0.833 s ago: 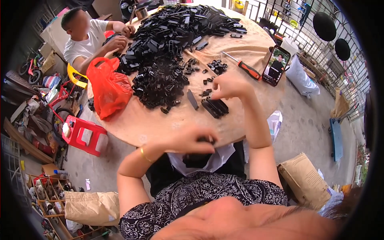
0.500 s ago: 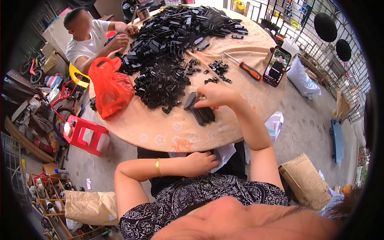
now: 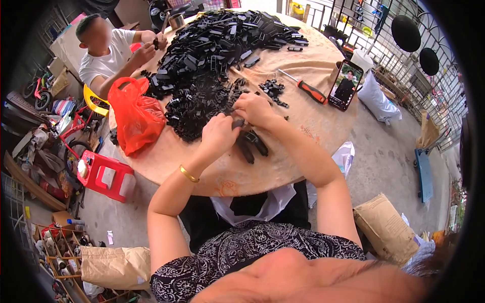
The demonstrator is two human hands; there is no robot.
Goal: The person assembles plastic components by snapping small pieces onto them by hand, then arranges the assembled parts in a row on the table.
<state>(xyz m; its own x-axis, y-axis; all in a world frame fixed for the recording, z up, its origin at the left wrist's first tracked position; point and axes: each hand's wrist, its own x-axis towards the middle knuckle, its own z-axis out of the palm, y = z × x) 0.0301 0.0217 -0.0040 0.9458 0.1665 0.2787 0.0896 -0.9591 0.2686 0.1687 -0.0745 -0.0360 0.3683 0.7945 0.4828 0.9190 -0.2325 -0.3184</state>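
Both my hands meet over the near middle of the round, cloth-covered table [image 3: 212,174]. My left hand [image 3: 220,132] pinches a small black plastic part [image 3: 238,122]. Closed fingers of my right hand [image 3: 254,108] are at the same part from the far right side. Just below them lie a few longer black plastic pieces [image 3: 251,146], side by side on the cloth. A heap of small black clips [image 3: 194,108] spreads to the left of my hands. Behind it rises a large pile of black plastic parts [image 3: 222,43]. My fingers partly hide the held part.
A red plastic bag [image 3: 134,118] sits at the table's left edge. At the right are a screwdriver [image 3: 309,90] and a propped phone [image 3: 346,86]. A small cluster of clips [image 3: 273,90] lies nearer. Across the table, a person in white [image 3: 108,55] handles parts. A red stool [image 3: 106,174] stands left.
My left hand has come up from below the table edge to meet my right hand. My right hand has shifted up and left, off the longer pieces.
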